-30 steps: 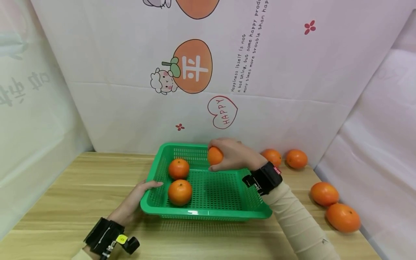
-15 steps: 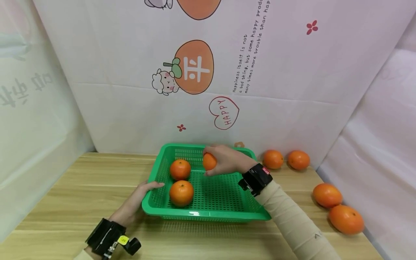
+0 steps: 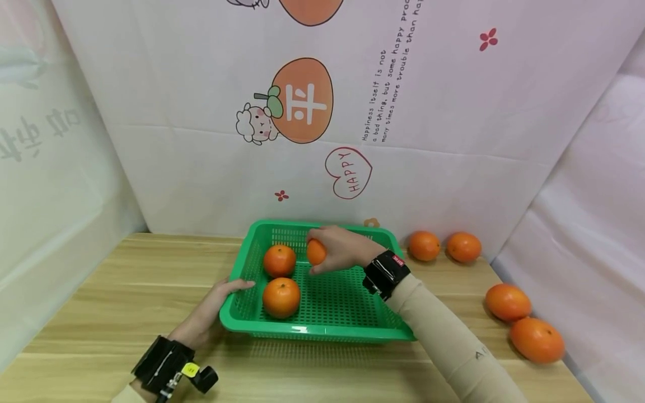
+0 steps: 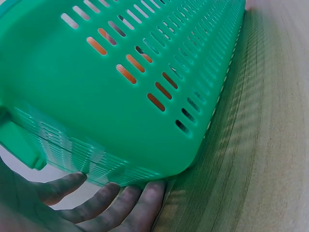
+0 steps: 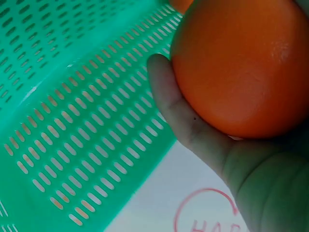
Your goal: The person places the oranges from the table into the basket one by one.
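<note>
The placing of one more fruit into the basket seems to be the step in hand: the held orange [image 3: 316, 252] is carried inside the outline of the green basket [image 3: 322, 331], toward its far side, just beside the far orange [image 3: 279, 261] and apart from it. Whether the basket floor is touched by the held fruit cannot be told. The near orange [image 3: 281, 298] is set in front of the far one, both along the basket's left side. A lowering to the floor beside that pair, then a loosening of the fingers, is what the next move appears to call for, with care that the seated fruit is not knocked. By the right hand [image 3: 342, 247], the held orange is firmly grasped, spread only as wide as the fruit demands; in the right wrist view the thumb [image 5: 176, 104] is laid along its side, while the other fingers are mostly hidden there. By the left hand [image 3: 216, 299], the basket is gripped at its left end, the thumb laid over the rim and the fingers [image 4: 145, 203] set against the outer wall, so that it is probably steadied. Outside, on the wooden table [image 3: 126, 308], four more oranges are left: two beyond the basket's far right corner, and two farther right, nearer the person.
</note>
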Available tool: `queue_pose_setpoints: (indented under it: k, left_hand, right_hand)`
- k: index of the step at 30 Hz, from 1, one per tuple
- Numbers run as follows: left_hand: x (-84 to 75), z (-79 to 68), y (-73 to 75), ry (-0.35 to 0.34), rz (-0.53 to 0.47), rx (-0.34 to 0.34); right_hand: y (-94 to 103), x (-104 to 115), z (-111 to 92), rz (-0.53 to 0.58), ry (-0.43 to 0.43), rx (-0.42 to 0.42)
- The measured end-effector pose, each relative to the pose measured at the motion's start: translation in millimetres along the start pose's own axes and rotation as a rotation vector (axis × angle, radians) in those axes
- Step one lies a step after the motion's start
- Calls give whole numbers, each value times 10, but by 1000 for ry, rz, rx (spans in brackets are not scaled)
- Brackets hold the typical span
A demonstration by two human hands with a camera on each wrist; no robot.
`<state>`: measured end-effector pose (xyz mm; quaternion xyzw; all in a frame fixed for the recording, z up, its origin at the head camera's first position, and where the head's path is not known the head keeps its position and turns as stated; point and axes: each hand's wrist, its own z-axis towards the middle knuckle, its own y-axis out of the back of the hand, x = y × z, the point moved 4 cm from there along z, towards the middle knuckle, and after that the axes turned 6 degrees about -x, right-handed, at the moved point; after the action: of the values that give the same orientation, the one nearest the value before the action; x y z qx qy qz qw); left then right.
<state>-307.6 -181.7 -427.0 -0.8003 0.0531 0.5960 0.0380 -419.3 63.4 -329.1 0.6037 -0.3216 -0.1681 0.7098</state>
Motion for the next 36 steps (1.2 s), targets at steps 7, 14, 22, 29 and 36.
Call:
queue_pose_setpoints:
  k: [7, 14, 22, 29, 36]
  left_hand:
    - [13, 8, -1, 3, 7, -5]
    - [18, 8, 3, -5, -2, -8]
    - [8, 13, 6, -7, 7, -15]
    - [0, 14, 5, -10, 14, -17]
    - [-7, 13, -5, -9, 20, -6]
  right_hand:
    - [-185, -88, 82, -7, -36, 44]
    - [-290, -148, 110, -8, -29, 37]
    - [-408, -165, 159, -22, -42, 78]
    - [-546, -225, 201, -23, -17, 83]
    - [-599, -246, 204, 12, -32, 85]
